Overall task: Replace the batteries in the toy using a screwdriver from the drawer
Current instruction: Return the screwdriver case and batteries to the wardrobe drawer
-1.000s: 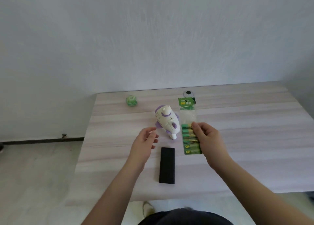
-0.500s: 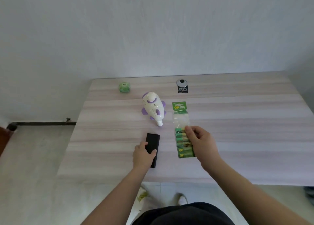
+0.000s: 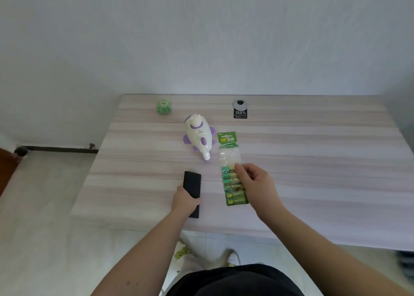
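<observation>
two hands: apart, both on the table (image 3: pixel 313 161)
left hand (image 3: pixel 184 201): grips black case (image 3: pixel 192 185)
right hand (image 3: pixel 257 185): pinches battery pack (image 3: pixel 233 179)
toy (image 3: pixel 198 135): 12 o'clock from case

Tabletop (image 3: pixel 313 161): pale wood-grain laminate, smooth, matt.
Toy (image 3: pixel 198 135): white and purple plastic, smooth, slight gloss.
Battery pack (image 3: pixel 230 161): clear glossy plastic film, green printed card header.
Black case (image 3: pixel 192 183): matt, dark, material unclear.
Grommet (image 3: pixel 239 104): shiny metal-look ring.
Wall (image 3: pixel 201 38): matt, faintly textured paint.
</observation>
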